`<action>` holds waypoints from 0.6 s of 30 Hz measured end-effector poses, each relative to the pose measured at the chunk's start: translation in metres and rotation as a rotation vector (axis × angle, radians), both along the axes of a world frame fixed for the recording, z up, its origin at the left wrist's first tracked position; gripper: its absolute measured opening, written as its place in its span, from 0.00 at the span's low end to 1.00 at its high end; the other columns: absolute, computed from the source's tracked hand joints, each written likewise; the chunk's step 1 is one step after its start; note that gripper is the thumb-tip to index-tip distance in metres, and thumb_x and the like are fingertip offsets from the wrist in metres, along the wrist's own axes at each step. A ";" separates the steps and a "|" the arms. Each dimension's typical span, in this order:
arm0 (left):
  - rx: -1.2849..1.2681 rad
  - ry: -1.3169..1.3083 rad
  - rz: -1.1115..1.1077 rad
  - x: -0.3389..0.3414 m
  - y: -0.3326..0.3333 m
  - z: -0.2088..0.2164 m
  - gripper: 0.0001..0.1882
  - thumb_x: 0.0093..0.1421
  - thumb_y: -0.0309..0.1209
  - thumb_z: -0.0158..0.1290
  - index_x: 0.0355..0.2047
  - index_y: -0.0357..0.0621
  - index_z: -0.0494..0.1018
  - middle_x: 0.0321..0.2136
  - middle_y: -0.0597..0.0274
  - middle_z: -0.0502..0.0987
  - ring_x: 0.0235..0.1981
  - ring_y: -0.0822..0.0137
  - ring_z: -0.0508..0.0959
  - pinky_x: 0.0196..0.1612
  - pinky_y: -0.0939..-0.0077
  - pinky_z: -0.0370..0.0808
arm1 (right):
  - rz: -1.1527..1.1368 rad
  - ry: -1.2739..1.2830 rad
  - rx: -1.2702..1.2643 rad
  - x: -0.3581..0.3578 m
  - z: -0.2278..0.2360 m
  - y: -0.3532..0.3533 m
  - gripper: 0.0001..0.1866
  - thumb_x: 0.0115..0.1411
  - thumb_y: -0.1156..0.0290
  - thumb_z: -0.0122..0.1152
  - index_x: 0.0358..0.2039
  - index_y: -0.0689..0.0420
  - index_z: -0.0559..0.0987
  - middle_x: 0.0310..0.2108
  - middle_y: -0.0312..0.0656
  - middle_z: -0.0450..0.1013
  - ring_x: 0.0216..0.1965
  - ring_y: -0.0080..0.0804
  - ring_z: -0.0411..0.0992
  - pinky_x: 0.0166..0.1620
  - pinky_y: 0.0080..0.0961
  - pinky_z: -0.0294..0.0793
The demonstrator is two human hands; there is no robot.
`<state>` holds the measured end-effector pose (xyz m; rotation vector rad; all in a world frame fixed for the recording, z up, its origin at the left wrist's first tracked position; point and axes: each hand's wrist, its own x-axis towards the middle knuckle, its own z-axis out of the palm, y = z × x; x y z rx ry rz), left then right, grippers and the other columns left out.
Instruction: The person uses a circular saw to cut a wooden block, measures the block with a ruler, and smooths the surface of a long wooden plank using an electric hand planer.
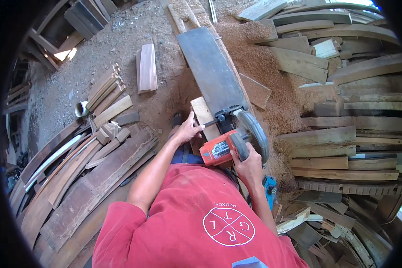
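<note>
My right hand (pixel 249 165) is closed round the rear handle of an orange and black circular saw (pixel 219 148). The saw's round grey guard (pixel 256 134) is on its right side. My left hand (pixel 189 128) grips the left edge of a pale wooden board (pixel 204 111), the thumb near the end of a thin dark rod (pixel 211 123) that sticks out from the saw. Part of that board is hidden under the saw. Just beyond the saw lies a wide grey plank (pixel 212 67), lengthwise on a narrow wooden support.
Sawdust (pixel 272 62) heaps beside the support. Curved and straight timber pieces (pixel 326 145) are stacked on the right, more planks (pixel 98 183) on the left. A few thin boards (pixel 147 69) lie on the dirt floor. A teal power tool (pixel 270 187) sits by my right forearm.
</note>
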<state>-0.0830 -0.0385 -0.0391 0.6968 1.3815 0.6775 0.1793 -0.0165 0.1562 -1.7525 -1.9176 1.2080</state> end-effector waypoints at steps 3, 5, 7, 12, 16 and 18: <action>-0.128 -0.153 0.091 0.003 0.008 0.019 0.58 0.68 0.30 0.58 0.76 0.56 0.21 0.45 0.50 0.78 0.35 0.60 0.84 0.41 0.62 0.86 | -0.034 -0.056 -0.030 -0.001 -0.003 0.002 0.13 0.60 0.68 0.71 0.40 0.62 0.80 0.31 0.53 0.81 0.34 0.50 0.82 0.40 0.38 0.78; -0.154 -0.140 0.058 -0.001 0.012 0.022 0.58 0.69 0.29 0.58 0.76 0.60 0.20 0.46 0.48 0.77 0.39 0.56 0.85 0.43 0.60 0.87 | -0.039 -0.069 -0.054 -0.003 -0.002 0.004 0.13 0.60 0.68 0.72 0.39 0.62 0.79 0.30 0.53 0.80 0.33 0.49 0.81 0.39 0.38 0.78; -0.178 -0.187 0.078 -0.004 0.013 0.024 0.58 0.69 0.29 0.57 0.76 0.64 0.19 0.46 0.46 0.77 0.39 0.54 0.86 0.43 0.57 0.87 | -0.040 -0.058 -0.056 -0.006 -0.001 0.007 0.13 0.60 0.68 0.72 0.39 0.62 0.79 0.30 0.52 0.80 0.33 0.48 0.81 0.39 0.38 0.77; -0.170 -0.229 0.104 -0.011 0.015 0.015 0.57 0.70 0.28 0.56 0.75 0.66 0.18 0.47 0.44 0.78 0.39 0.52 0.86 0.43 0.53 0.87 | -0.048 -0.009 -0.059 -0.010 -0.003 0.012 0.13 0.59 0.69 0.72 0.39 0.61 0.79 0.29 0.52 0.80 0.32 0.47 0.81 0.38 0.37 0.77; -0.158 -0.270 0.117 -0.019 0.022 0.015 0.58 0.69 0.28 0.56 0.75 0.67 0.17 0.44 0.45 0.78 0.38 0.51 0.87 0.42 0.54 0.88 | -0.035 -0.016 -0.058 -0.017 -0.006 0.019 0.12 0.60 0.69 0.72 0.39 0.61 0.79 0.30 0.52 0.80 0.32 0.47 0.82 0.38 0.37 0.77; -0.175 -0.256 0.135 -0.020 0.028 0.021 0.57 0.69 0.26 0.56 0.75 0.63 0.18 0.41 0.48 0.76 0.37 0.52 0.86 0.41 0.55 0.88 | -0.044 -0.016 -0.079 -0.022 -0.005 0.022 0.12 0.60 0.70 0.72 0.39 0.61 0.79 0.30 0.53 0.81 0.32 0.48 0.82 0.38 0.38 0.77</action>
